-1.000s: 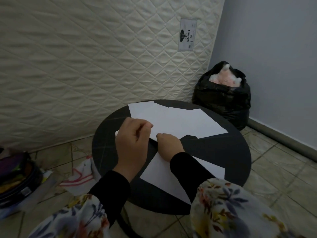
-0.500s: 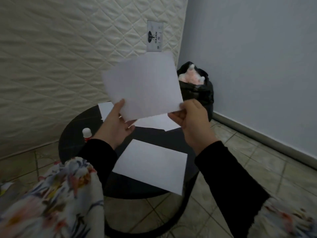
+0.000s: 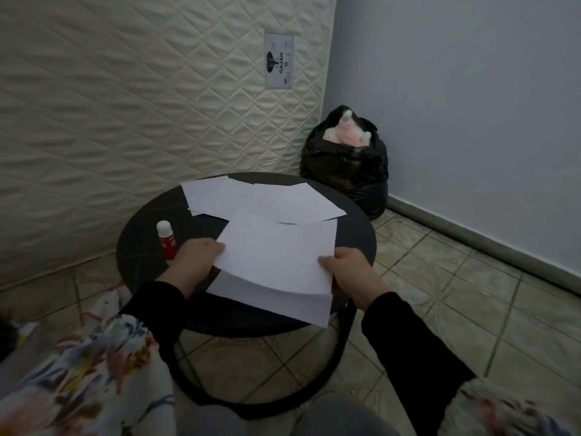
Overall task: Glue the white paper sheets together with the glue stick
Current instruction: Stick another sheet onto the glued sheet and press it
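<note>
Left hand [image 3: 196,262] pinches left edge of held sheet [image 3: 279,253]; right hand [image 3: 352,272] pinches its right near corner; sheet hovers just above second sheet [image 3: 276,302] lying at near edge of round black table [image 3: 141,243]; paper light, limp, sags between grips (likely creases easily), so best held at opposite edges; glue stick [image 3: 166,239] upright, capped, just beside left hand, writing on red label too small to read; loose sheets [image 3: 251,199] further back; black bag [image 3: 345,171]; mattress [image 3: 125,89] label reads "GAJAH".
</note>
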